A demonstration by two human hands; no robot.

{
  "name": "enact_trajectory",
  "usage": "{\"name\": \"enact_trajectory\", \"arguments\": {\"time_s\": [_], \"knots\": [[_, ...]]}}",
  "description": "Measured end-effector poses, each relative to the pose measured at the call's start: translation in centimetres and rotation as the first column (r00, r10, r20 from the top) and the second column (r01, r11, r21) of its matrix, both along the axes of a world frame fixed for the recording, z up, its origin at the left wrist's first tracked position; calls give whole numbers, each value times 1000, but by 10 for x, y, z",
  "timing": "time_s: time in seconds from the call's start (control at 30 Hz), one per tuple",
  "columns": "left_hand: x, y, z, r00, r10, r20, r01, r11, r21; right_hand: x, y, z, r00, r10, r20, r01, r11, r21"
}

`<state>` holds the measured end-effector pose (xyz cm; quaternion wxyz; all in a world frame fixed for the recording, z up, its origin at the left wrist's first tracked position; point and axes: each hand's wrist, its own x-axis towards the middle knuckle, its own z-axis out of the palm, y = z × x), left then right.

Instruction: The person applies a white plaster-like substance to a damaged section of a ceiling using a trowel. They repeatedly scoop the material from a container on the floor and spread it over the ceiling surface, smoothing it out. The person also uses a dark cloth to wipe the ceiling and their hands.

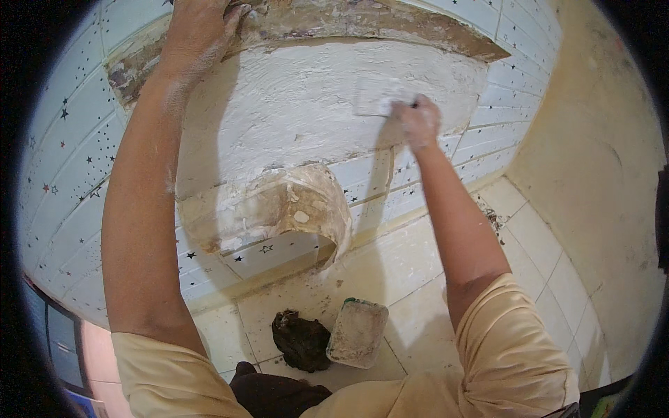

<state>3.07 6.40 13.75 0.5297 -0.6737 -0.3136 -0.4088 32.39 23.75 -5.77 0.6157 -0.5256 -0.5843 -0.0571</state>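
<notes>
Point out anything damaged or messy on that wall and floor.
The peeled wall covering curls off the wall below the white plastered patch, brown backing showing. Bare brown wall is exposed above. Debris crumbs lie on the floor tiles by the corner.

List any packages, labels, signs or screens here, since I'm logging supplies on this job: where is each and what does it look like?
Tub: on the floor tiles below the plastered patch, beside a dark rag; rectangular with rounded corners, whitish and smeared, with a green bit at one corner.
No labels, signs or screens can be made out.
</notes>
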Motion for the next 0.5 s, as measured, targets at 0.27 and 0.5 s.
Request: {"name": "enact_trajectory", "arguments": {"time_s": [0.27, 0.5], "knots": [[1, 5, -3, 997, -54, 53, 53, 998, 16, 77, -75, 37, 833, 344, -432, -443, 883, -152], [13, 8, -4, 997, -58, 46, 59, 998, -29, 0, -43, 10, 854, 502, -137, -520, 832, -195]]}}
